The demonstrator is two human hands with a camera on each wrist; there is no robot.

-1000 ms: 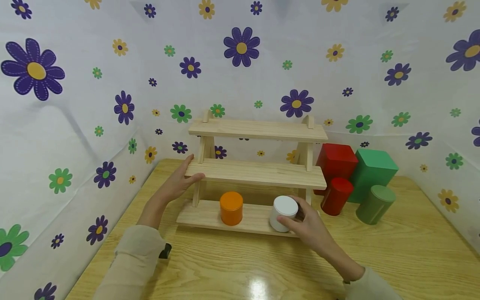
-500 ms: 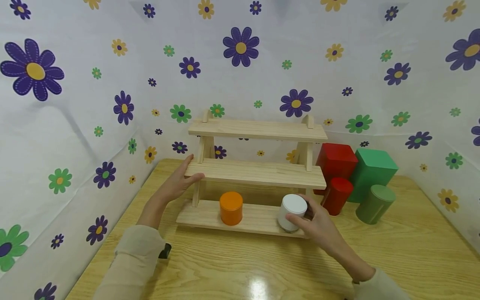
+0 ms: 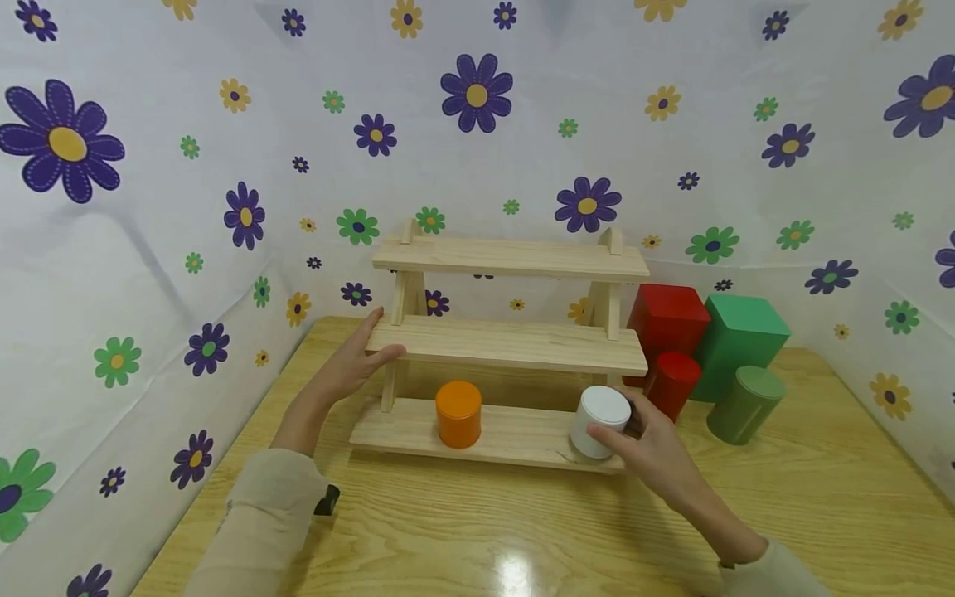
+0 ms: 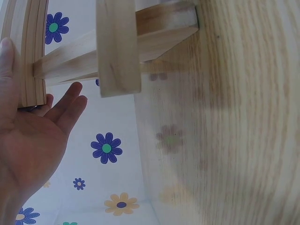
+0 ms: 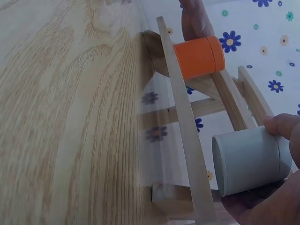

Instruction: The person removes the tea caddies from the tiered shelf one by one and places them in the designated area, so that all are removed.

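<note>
A three-tier wooden shelf (image 3: 507, 342) stands on the table. My left hand (image 3: 346, 365) grips the left end of its middle board, the thumb on top; in the left wrist view the hand (image 4: 35, 145) has its other fingers past the board's edge. My right hand (image 3: 656, 448) holds a white lidded canister (image 3: 600, 421) at the right end of the bottom board, with thumb and fingers on opposite sides. Whether the canister (image 5: 251, 161) touches the board is hard to tell. An orange canister (image 3: 458, 414) stands upright left of centre on the same board.
Right of the shelf stand a red box (image 3: 666, 319), a green box (image 3: 742, 340), a red canister (image 3: 674, 383) and a green canister (image 3: 746, 406). A flower-printed cloth (image 3: 477, 166) hangs behind and at both sides. The wooden table (image 3: 440, 531) stretches in front.
My right hand has moved the white canister rightward along the bottom board to its right end. The left hand and the orange canister have stayed in place.
</note>
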